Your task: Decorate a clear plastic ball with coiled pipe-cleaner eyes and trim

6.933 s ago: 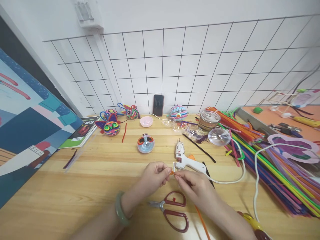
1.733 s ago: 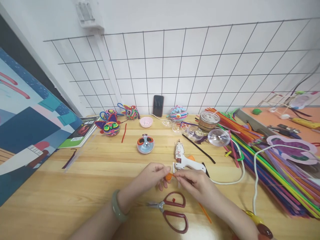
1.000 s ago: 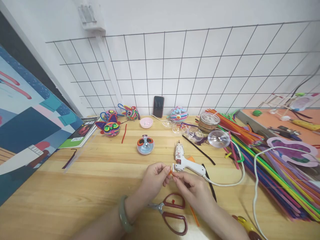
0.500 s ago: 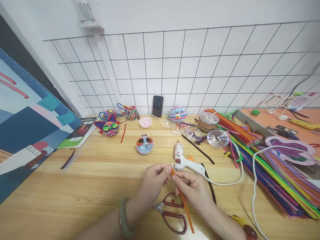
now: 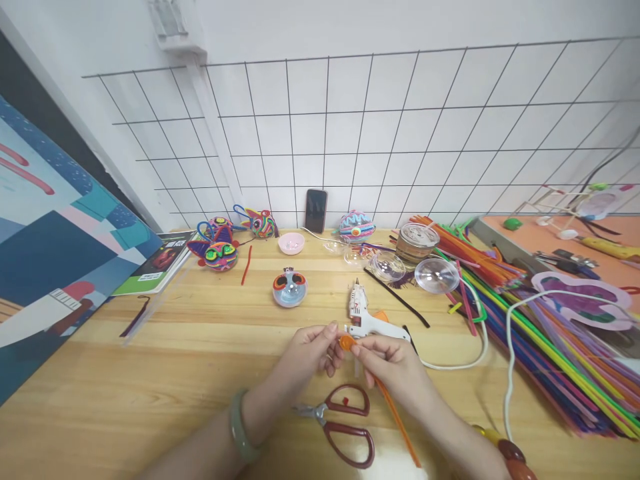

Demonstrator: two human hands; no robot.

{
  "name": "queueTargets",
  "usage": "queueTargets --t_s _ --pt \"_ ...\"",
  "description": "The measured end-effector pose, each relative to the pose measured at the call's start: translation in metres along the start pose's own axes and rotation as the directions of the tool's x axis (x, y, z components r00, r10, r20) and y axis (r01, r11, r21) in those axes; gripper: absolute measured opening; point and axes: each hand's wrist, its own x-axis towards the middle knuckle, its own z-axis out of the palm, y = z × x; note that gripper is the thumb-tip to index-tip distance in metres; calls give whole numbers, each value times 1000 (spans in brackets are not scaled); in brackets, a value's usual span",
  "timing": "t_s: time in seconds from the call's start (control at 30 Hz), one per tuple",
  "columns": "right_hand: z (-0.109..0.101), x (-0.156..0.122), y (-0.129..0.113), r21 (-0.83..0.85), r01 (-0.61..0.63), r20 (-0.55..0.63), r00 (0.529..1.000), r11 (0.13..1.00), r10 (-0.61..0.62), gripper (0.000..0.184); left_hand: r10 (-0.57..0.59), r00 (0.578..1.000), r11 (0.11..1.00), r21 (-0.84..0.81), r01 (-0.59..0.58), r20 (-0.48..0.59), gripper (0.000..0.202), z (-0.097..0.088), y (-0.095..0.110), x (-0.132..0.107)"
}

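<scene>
My left hand [image 5: 313, 352] and my right hand [image 5: 389, 365] meet over the wooden table, both pinching one orange pipe cleaner [image 5: 396, 417]. Its near end is rolled into a small flat coil [image 5: 346, 343] held between my fingertips. The loose tail runs down and to the right under my right hand. Red-handled scissors [image 5: 345, 427] lie closed on the table just below my hands. A white glue gun [image 5: 370, 319] rests right behind them, its cord trailing to the right.
A clear half-ball with orange eyes [image 5: 289, 287] sits beyond my hands. Colourful pipe-cleaner figures [image 5: 219, 251], a pink bowl [image 5: 291, 243], a phone [image 5: 317, 210], a jar [image 5: 415, 241] and clear domes [image 5: 436, 274] line the back. A big heap of pipe cleaners [image 5: 540, 327] fills the right.
The orange coil at my fingertips has grown into a flat disc. The loose tail has swung to the right under my right hand.
</scene>
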Motion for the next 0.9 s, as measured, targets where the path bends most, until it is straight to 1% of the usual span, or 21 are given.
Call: queueTargets --t_s 0.07,0.13,0.2,0.3,0.37,0.43,0.53,0.63,0.7,0.8,0.9 --pt "-3 1 0 -30 -21 48 999 999 22 30 1 999 993 114 -6 48 50 -5 5 0" --pt "-4 1 1 -58 -37 92 995 998 42 27 -5 993 960 278 -29 122 48 -9 8 -2" --pt "-4 1 2 -85 -54 118 991 995 64 24 -17 988 927 374 -42 154 44 -12 9 -3" --pt "-3 -1 3 -127 -69 134 987 990 86 23 -5 990 891 449 -60 142 38 -13 7 -4" --pt "-3 -1 3 -154 -67 136 987 986 88 24 22 992 880 468 -78 124 33 -13 4 -4" --pt "-3 -1 3 -161 -58 132 988 985 79 25 53 993 887 452 -98 110 31 -13 2 -3" --pt "-2 0 1 -132 -38 100 994 991 51 26 87 993 917 383 -113 85 32 -14 2 0" --pt "-2 1 0 -85 -9 89 996 996 17 35 92 995 948 302 -98 35 35 -14 5 2" --pt "-2 -1 1 -92 43 93 995 995 -35 39 92 996 965 247 -89 -2 36 -13 8 2" --pt "-1 -3 4 -209 167 87 985 963 -152 39 99 994 981 172 -89 -51 35 -11 9 1" --pt "-1 -6 6 -355 315 94 949 880 -302 35 98 991 990 114 -88 -91 33 -8 6 0"
